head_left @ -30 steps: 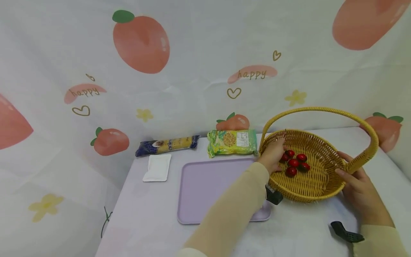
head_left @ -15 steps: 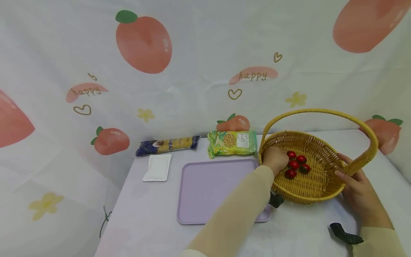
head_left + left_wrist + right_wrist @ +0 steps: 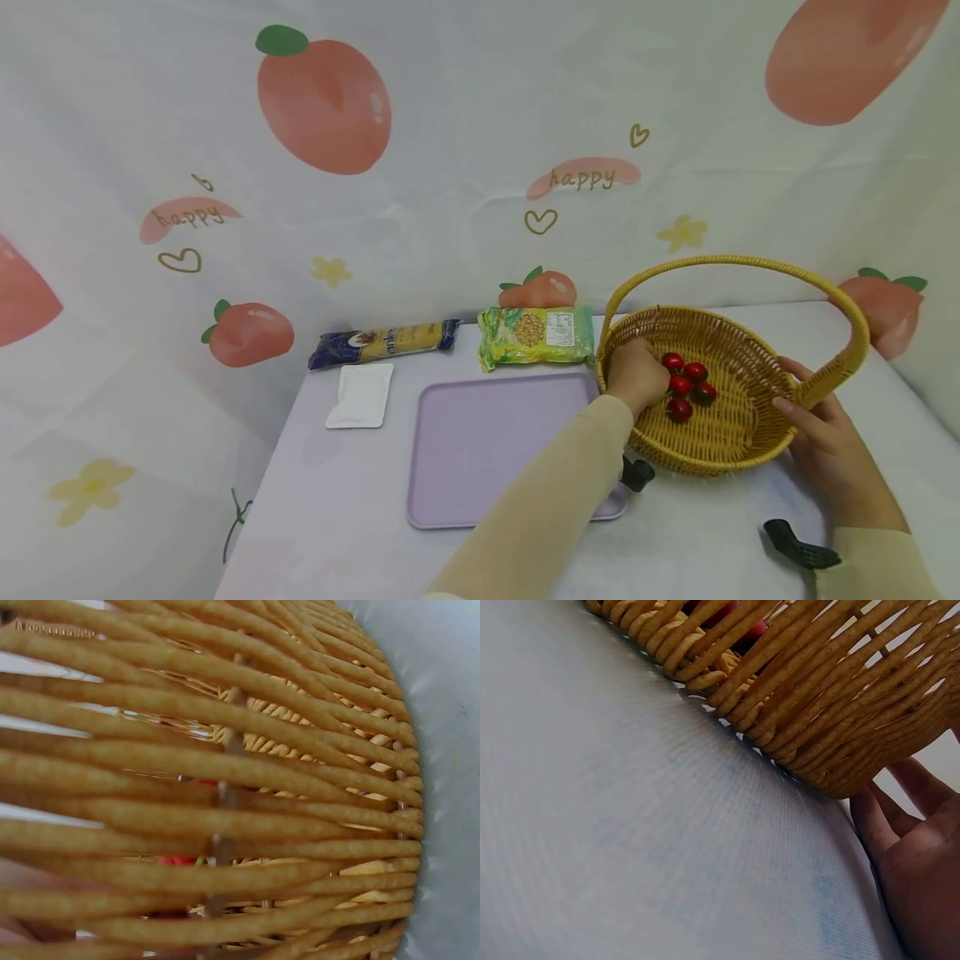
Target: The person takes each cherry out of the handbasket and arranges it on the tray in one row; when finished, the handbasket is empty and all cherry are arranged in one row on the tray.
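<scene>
Since one second ago, left hand point(image 3: 637, 375) moved deeper into the basket point(image 3: 723, 429) at nine o'clock; fingers hidden, its hold I cannot tell. Right hand point(image 3: 825, 437) grips the basket at about four, five red fruits point(image 3: 679, 384) between. Tray point(image 3: 465, 450) edge is near, at eight; far cloth point(image 3: 450, 125) reads "happy".

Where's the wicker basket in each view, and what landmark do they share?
Head: wicker basket, right of centre.
Left wrist: wicker basket spans all but the right side.
Right wrist: wicker basket, upper right, cut off.
Landmark: red fruits inside it, glimpsed through gaps in both wrist views.
</scene>
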Demonstrator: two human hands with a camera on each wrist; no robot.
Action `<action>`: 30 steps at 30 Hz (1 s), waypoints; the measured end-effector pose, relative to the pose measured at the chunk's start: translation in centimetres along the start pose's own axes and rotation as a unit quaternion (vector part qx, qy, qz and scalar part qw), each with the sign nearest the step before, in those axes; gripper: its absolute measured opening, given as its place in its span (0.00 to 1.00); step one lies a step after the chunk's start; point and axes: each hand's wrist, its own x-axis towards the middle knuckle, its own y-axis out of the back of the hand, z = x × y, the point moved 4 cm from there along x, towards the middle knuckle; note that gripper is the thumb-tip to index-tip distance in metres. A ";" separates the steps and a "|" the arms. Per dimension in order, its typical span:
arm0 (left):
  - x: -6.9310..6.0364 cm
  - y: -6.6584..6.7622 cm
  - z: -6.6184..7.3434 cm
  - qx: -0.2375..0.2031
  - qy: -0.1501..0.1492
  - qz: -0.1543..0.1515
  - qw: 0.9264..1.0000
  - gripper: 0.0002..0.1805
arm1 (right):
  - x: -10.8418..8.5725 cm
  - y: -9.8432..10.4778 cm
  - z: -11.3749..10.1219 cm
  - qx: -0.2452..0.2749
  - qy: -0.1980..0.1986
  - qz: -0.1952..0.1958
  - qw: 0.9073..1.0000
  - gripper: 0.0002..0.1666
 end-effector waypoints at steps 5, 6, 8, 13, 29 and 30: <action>-0.3 0.5 0.0 -0.088 -0.036 0.033 0.995 0.14 | 0.2 -0.2 0.0 0.001 0.005 -0.007 1.000 0.37; -0.3 0.6 0.1 -0.105 -0.045 0.033 0.993 0.14 | 0.2 -0.2 0.0 0.001 0.004 -0.008 1.000 0.37; -0.2 0.6 0.2 -0.126 -0.066 0.033 0.989 0.13 | 0.2 -0.2 0.0 0.001 0.004 -0.008 1.000 0.37; 0.0 0.4 0.4 -0.152 -0.102 0.021 0.983 0.13 | 0.0 -0.1 0.0 -0.006 0.000 -0.004 1.000 0.37; -3.3 2.4 0.1 -0.369 -0.200 -0.157 0.894 0.16 | 0.0 0.0 0.2 -0.011 -0.009 0.006 1.000 0.37; -3.6 2.7 0.0 -0.363 -0.208 -0.156 0.895 0.16 | 0.0 0.0 0.2 -0.012 -0.010 0.008 1.000 0.37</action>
